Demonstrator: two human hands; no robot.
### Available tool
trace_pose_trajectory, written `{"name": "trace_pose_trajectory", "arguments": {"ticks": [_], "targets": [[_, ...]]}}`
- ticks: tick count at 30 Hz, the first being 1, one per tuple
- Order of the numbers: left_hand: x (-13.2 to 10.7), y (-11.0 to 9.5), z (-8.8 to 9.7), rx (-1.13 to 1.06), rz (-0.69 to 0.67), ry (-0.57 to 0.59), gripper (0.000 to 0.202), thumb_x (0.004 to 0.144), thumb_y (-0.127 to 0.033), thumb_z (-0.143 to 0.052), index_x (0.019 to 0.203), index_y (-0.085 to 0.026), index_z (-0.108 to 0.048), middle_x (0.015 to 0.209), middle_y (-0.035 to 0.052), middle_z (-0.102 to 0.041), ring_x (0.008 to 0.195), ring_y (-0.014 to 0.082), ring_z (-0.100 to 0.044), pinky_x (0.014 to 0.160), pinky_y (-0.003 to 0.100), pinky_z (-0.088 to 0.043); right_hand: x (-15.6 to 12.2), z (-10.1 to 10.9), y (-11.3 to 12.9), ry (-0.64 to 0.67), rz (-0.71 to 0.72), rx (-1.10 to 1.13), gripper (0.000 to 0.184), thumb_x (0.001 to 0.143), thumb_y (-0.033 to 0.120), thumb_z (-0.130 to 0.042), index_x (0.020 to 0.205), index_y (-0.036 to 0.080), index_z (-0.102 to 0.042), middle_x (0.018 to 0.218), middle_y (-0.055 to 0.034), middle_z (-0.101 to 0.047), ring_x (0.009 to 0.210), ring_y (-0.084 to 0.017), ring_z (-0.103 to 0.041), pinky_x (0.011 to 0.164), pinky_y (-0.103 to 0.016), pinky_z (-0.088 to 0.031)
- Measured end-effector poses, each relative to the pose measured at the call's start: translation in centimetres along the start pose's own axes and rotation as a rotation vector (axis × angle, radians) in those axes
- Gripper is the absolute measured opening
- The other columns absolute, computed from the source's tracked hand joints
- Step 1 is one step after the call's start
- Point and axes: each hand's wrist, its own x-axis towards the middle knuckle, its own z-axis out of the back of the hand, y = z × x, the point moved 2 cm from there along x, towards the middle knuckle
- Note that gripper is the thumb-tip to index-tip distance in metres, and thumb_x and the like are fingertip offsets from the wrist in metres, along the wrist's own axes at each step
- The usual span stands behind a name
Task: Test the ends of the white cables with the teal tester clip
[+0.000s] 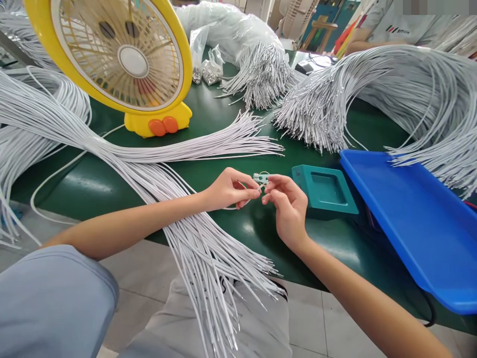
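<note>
Your left hand (231,191) pinches the white wire (263,186), left of the green box (328,188). Your right hand (289,206), partly curled, is at the wire, nearer the box; its grip cannot be determined.

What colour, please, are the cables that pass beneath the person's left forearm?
The cables are white, best seen in the head view, the only one.

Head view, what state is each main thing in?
Left hand: pinching white wire.
Right hand: at small pale-green piece, grip unclear.
Yellow fan: standing; spinning unclear.
Blue tray: wire ends overhanging far end.
Clear bag: holding small metallic parts.
Wires below left arm: ends splayed.
Teal box: recess facing up.
</note>
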Motion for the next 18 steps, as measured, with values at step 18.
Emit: {"name": "trace_pose_trajectory", "arguments": {"ticks": [18], "targets": [[-0.59,-0.24,-0.75,0.108,-0.037,-0.095,0.024,0.071,-0.032,-0.075,0.071,-0.009,-0.068,0.059,0.0017,-0.062,0.04,0.0053,-0.05,0.038,0.017,-0.038,-0.3,-0.45,0.85,0.008,0.062,-0.185,0.015,0.078,0.019,-0.056,0.063,0.019,-0.054,0.061,0.0027,-0.05,0.053,-0.008,-0.047,0.049,-0.022,-0.039]]}}
